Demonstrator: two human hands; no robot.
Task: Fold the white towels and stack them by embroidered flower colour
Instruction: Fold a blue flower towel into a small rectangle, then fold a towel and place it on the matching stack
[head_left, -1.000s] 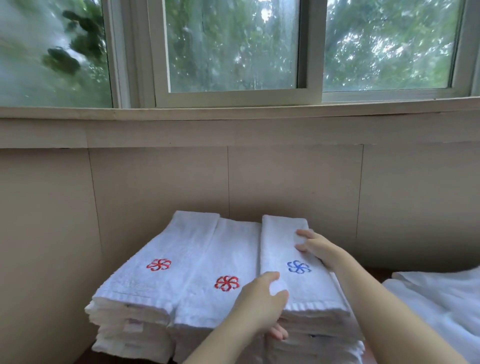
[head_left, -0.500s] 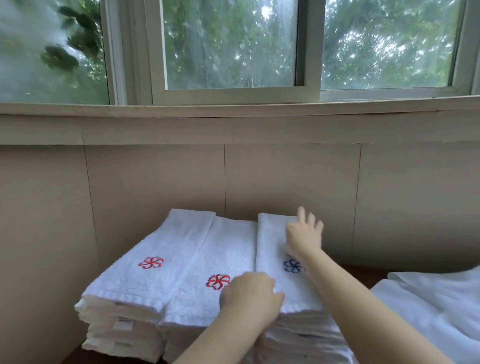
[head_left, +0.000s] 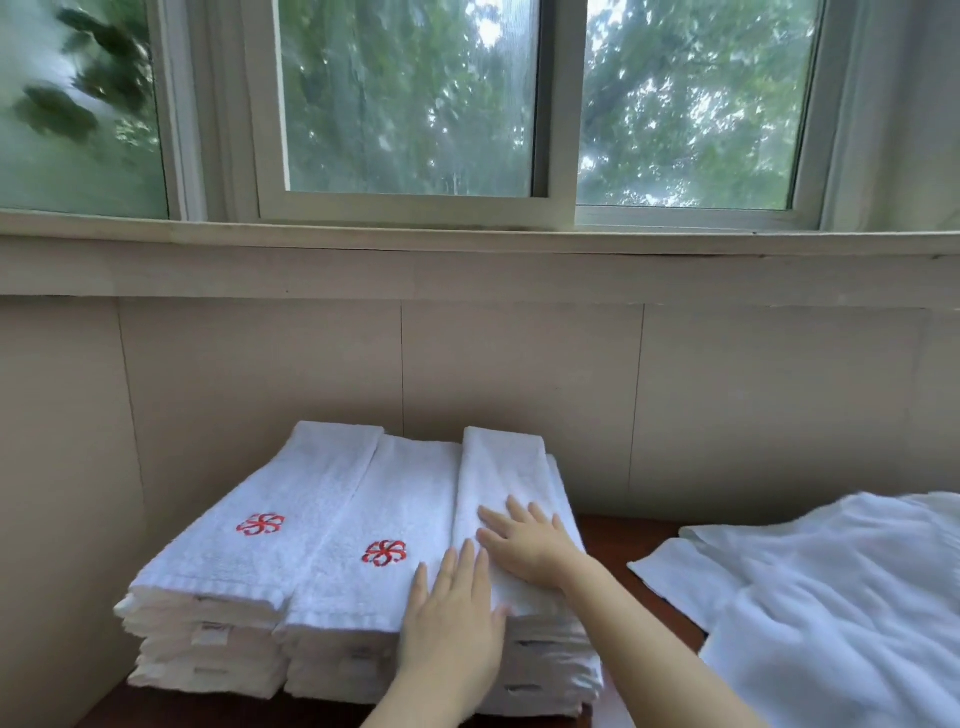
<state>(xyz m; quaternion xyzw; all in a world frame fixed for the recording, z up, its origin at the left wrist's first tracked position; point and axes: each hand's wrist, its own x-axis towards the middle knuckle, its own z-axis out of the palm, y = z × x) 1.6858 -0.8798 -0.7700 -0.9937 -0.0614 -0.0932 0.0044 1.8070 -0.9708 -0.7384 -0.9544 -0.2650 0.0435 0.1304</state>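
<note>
Three stacks of folded white towels stand side by side against the wall. The left stack (head_left: 270, 519) and the middle stack (head_left: 395, 509) each show a red embroidered flower on top. My right hand (head_left: 530, 545) lies flat with straight fingers on the top towel of the right stack (head_left: 504, 462), covering its flower. My left hand (head_left: 457, 618) rests flat with straight fingers over the near edge where the middle and right stacks meet. Neither hand holds anything.
A heap of unfolded white towels (head_left: 831, 587) lies at the right on the dark wooden table (head_left: 623, 535). A beige panelled wall (head_left: 519, 395) rises directly behind the stacks, with a window sill (head_left: 467, 244) above. Another wall panel closes in the left side.
My right hand slid back toward me and now lies flat over the blue flower. My left hand uncurled from the towel edge and lies flat on top.
</note>
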